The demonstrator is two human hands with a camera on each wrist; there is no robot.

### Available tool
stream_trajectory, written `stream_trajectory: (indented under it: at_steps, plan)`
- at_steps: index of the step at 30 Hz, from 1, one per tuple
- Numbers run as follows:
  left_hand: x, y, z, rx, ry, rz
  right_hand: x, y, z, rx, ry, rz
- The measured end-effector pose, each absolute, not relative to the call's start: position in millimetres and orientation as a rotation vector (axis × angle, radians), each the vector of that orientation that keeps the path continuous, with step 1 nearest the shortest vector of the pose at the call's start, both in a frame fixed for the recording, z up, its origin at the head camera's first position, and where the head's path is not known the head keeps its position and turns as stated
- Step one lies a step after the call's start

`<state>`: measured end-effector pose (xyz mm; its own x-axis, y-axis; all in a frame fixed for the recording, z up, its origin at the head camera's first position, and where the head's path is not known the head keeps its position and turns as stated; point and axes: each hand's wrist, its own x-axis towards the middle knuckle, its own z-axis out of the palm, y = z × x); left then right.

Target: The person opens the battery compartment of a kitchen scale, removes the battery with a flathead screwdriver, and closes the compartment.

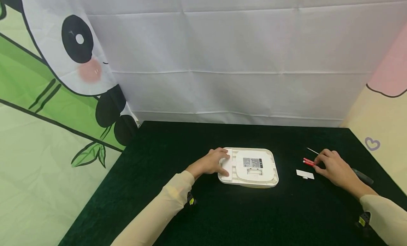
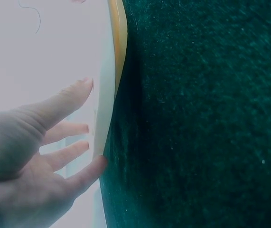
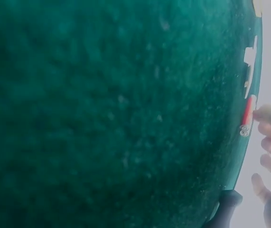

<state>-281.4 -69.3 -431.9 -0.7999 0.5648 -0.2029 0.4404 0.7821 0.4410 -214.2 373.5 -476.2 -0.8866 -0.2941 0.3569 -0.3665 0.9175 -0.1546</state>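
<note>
Lying mid-frame, a flat white device (image 1: 240, 170), round-cornered and labelled, has its left end under the spread fingers of the left hand (image 1: 210, 163). Slim red batteries (image 1: 308, 162) lie right of centre, at the fingertips of the right hand (image 1: 336, 171); whether these pinch cannot be told.

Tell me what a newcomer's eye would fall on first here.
Probably the big cartoon panda at the upper left of the head view. Next, the bright white gadget near the middle of the dark green table, with the left hand on its left end. Then the small red batteries at the right hand, vivid against the green.
</note>
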Motion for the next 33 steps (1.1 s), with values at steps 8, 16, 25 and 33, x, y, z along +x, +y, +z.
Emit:
stream_trajectory:
  at_steps: [8, 16, 25, 33]
  plan:
    - [-280.8, -68.8, -430.7, 0.787, 2.653, 0.549, -196.9, 359.3, -477.8, 0.717, -2.553, 0.268]
    - [-281.9, -68.9, -432.3, 0.784, 2.651, 0.548, -190.7, 355.4, -484.3, 0.857, -2.476, 0.165]
    - [-282.4, -68.7, -436.1, 0.785, 2.655, 0.539, -192.6, 354.2, -490.4, 0.942, -2.371, 0.160]
    - [-283.0, -69.0, -435.4, 0.769, 2.648, 0.544, -192.9, 349.4, -487.1, 0.911, -2.331, 0.161]
